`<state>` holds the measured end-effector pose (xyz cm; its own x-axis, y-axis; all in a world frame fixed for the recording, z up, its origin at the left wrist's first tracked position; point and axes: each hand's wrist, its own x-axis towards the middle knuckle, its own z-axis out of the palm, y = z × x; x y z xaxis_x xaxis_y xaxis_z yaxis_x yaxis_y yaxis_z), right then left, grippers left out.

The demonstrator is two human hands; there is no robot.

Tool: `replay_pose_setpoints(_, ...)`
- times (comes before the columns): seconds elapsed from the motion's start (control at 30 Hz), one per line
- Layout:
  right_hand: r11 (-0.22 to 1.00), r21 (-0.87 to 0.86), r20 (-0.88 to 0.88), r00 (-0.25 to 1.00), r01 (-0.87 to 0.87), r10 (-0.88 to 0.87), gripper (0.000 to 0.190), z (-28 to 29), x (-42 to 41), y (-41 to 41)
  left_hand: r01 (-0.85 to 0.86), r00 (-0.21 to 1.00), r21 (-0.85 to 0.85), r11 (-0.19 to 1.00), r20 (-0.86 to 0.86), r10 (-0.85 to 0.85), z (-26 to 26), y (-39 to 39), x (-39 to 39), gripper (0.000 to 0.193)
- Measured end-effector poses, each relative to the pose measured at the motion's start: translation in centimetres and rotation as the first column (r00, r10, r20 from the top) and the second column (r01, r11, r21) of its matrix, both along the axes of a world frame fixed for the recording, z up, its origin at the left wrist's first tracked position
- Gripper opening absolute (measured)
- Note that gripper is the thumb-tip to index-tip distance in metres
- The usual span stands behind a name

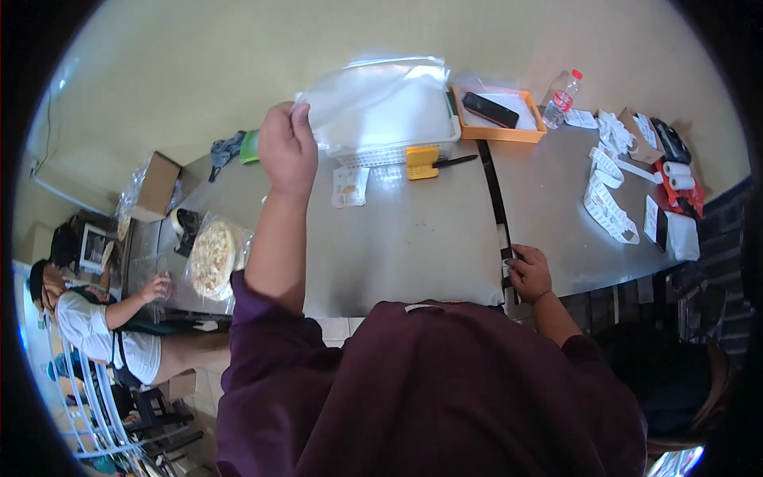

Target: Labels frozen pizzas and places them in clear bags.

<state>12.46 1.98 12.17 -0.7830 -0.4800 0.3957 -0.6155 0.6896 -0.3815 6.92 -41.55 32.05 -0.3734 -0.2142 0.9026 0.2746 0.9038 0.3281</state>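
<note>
My left hand (288,149) is raised over the table and pinches the near corner of a clear plastic bag (343,98). The bag stretches over a stack of clear plastic bags (396,113) in a white perforated basket (372,156). Low on the right, my right hand (530,274) is at the black strip (495,191) that runs along the table seam. Small whitish pieces show by its fingertips; whether it grips one is unclear. Ahead of the basket's near side lie a yellow sticky-note pad (422,163), a black pen (456,161) and printed papers (350,186).
On the left, bagged pizzas (211,262) lie near a co-worker's hand (156,287). A cardboard box (156,186) stands behind them. To the right are an orange tray (503,134) with a phone (490,110), a water bottle (562,101) and a curled label strip (608,206).
</note>
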Motion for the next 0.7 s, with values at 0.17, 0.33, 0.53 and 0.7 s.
replay_pose_setpoints(0.17,1.000,0.011,-0.017,1.000,-0.004,0.004,0.015,-0.7,0.3,0.3,0.267,0.944,0.454,0.850,0.053,-0.325,1.6,1.4,9.8,0.025)
replay_pose_setpoints(0.33,1.000,0.019,0.050,0.999,0.011,-0.012,0.018,-1.1,0.2,0.4,0.092,0.877,0.944,0.317,0.074,-0.474,3.0,2.9,16.1,0.027)
replay_pose_setpoints(0.53,0.796,-0.514,0.765,0.590,0.320,0.257,0.046,4.0,2.5,-5.6,0.161,0.828,0.975,0.151,-0.051,-0.558,2.8,6.2,20.2,0.030)
replay_pose_setpoints(0.7,0.462,-0.778,0.387,-0.255,0.426,0.886,0.046,8.1,8.7,-8.3,0.025,0.850,0.976,0.216,0.093,-0.519,0.4,7.2,22.1,0.031)
